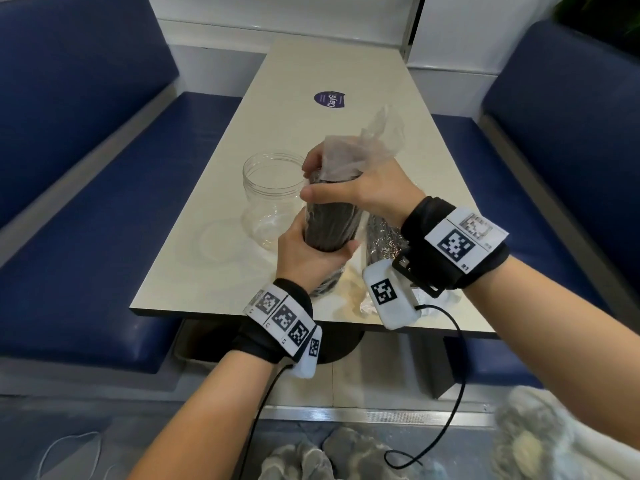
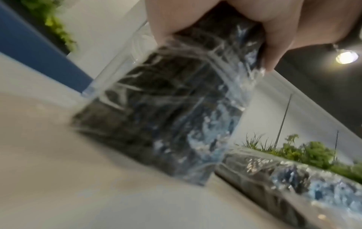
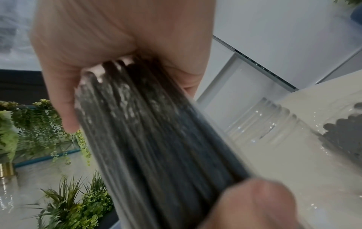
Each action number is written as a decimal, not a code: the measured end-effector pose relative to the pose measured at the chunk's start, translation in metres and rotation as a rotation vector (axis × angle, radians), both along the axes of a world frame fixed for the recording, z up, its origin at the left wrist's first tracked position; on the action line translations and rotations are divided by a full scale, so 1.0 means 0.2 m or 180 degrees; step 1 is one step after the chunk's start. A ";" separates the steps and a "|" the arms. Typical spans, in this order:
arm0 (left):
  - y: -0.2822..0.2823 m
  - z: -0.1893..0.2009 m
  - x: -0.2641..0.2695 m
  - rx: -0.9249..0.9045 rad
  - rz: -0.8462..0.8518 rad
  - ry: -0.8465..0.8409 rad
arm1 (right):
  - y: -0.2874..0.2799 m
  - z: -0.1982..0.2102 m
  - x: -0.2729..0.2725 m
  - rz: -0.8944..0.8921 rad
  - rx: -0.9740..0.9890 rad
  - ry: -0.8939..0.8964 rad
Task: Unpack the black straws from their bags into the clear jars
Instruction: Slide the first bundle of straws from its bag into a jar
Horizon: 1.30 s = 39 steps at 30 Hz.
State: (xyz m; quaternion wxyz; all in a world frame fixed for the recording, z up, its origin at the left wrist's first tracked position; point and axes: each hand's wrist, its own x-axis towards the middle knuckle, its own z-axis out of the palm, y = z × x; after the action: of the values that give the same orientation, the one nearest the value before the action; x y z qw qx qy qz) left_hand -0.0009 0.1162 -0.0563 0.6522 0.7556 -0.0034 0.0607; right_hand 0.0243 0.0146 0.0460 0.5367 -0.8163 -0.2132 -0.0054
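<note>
A clear plastic bag of black straws (image 1: 330, 226) stands upright near the table's front edge. My left hand (image 1: 308, 252) grips its lower part, fingers wrapped round the bundle. My right hand (image 1: 360, 192) grips it higher up, just below the crumpled open top of the bag (image 1: 367, 147). An open, empty clear jar (image 1: 272, 199) stands just left of the bag. A second bag of straws (image 1: 384, 240) lies on the table behind my right wrist. The left wrist view shows the held bag (image 2: 166, 116) and the lying bag (image 2: 293, 182). The right wrist view shows the straws (image 3: 156, 139) and the jar (image 3: 284, 124).
The long cream table (image 1: 311, 64) carries a round purple sticker (image 1: 330, 98) further back. Blue padded benches run along the left (image 1: 86, 202) and right (image 1: 554, 133). What looks like a clear lid (image 1: 221, 239) lies flat left of the jar.
</note>
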 end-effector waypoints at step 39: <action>0.00 -0.07 -0.02 0.0045 -0.0151 -0.0103 | -0.02 0.00 -0.04 -0.0001 -0.0941 -0.1088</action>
State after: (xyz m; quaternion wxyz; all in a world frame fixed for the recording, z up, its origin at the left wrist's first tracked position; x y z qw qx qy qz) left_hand -0.0043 0.1156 -0.0708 0.6480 0.7588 -0.0323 0.0575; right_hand 0.0169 0.0097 0.0460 0.3674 -0.8734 -0.2994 -0.1125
